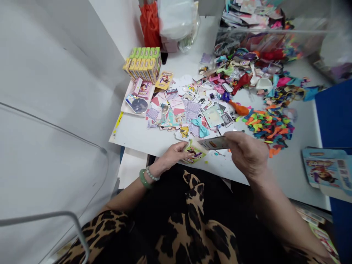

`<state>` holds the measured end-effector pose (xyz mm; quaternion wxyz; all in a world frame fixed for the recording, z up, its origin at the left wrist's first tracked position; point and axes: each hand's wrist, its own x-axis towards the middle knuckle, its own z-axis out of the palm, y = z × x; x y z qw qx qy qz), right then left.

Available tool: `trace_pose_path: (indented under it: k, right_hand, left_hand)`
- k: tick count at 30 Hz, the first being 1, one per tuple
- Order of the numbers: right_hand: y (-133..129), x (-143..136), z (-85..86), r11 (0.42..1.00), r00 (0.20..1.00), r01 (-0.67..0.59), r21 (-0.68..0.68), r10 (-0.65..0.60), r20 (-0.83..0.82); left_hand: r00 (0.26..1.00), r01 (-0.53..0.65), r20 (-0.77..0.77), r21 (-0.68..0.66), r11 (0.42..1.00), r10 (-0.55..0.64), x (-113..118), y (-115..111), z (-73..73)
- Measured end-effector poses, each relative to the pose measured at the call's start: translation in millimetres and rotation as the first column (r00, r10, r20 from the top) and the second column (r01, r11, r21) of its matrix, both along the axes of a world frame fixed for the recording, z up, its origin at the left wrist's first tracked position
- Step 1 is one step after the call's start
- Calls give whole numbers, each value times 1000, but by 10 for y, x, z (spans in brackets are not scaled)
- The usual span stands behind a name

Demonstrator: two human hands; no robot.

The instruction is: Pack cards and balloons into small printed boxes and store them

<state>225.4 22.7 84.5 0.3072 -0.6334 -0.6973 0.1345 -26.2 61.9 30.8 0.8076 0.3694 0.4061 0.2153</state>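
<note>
The balloons (268, 123) are orange, green, blue and pink on a white table (299, 172). The stacked boxes (144, 64) are yellow and lime green. The bracelet (143, 179) is green, the clothing (192, 227) leopard-print on black.

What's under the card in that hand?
Under the card in the right hand lies a green picture packet, which the left hand holds on the white table. The card and fingers cover part of the packet's picture.
</note>
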Motion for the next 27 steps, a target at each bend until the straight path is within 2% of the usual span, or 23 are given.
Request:
trace_pose_path:
  k: [2,4,7,9,10,12,14,15,17,19,23,27]
  right_hand:
    - [-12,-8,-15,999,998,-52,-13,52,21]
    - [-31,-83,-38,983,984,-169,-68,172,50]
    - [-107,-218,-78,926,935,-345,-153,353,31]
    - [-184,-247,-132,918,928,-372,-134,369,-46]
    - [-221,-236,-178,939,944,-327,-103,318,-92]
    - [-274,-183,-309,990,983,-120,-73,109,-145]
    - [-284,-143,-473,988,990,78,-135,-92,-104]
    - [-273,-145,-555,971,989,131,-202,-142,-40]
    - [-224,-200,-696,921,982,173,-349,-134,131]
    - [-163,-299,-786,880,954,205,-428,-83,286]
    - [-101,-429,-837,879,907,229,-418,-37,419]
    - [-144,-308,-818,899,890,208,-386,-11,455]
  left_hand:
    - [1000,23,18,3,1000,-23,37,-15,5]
    - [998,60,25,14,998,-61,80,-38,19]
    - [993,116,28,10,993,-117,112,-90,36]
    - [995,103,21,-20,995,-102,87,-115,33]
    - [997,77,11,-40,996,-76,60,-118,28]
    - [1000,0,-14,-80,997,-2,-12,-95,15]
    - [996,-88,-37,-96,991,85,-83,-40,7]
    - [991,-126,-47,-89,988,122,-110,-7,7]
    - [983,-176,-64,-54,983,173,-139,52,11]
    - [978,-194,-79,-14,981,192,-145,83,14]
    - [980,-180,-88,-27,983,177,-156,48,-5]
    - [987,-157,-57,-72,985,153,-210,-23,-41]
